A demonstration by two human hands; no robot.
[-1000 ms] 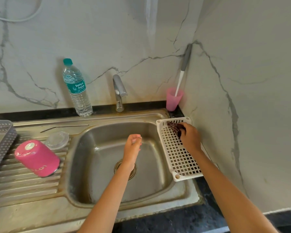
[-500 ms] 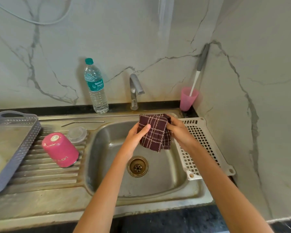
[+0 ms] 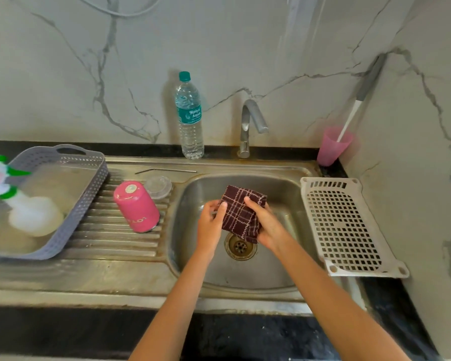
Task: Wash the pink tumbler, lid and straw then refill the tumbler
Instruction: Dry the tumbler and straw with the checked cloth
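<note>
While the sink's drain lies below them, the left hand (image 3: 211, 226) and right hand (image 3: 268, 226) are both gripping the checked cloth (image 3: 241, 212), probably drying off. The pink tumbler (image 3: 137, 207) is draining base-up at nine o'clock, with the lid (image 3: 158, 187) just beside it and the straw (image 3: 167, 170) beyond. The water bottle (image 3: 190, 118) is waiting at eleven, near the tap (image 3: 250, 121); nothing seems to be blocking the reach.

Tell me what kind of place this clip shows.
Probably a home kitchen: a steel sink with a ribbed draining board, a tap against a marble-look wall, and a grey basket beside it.
</note>
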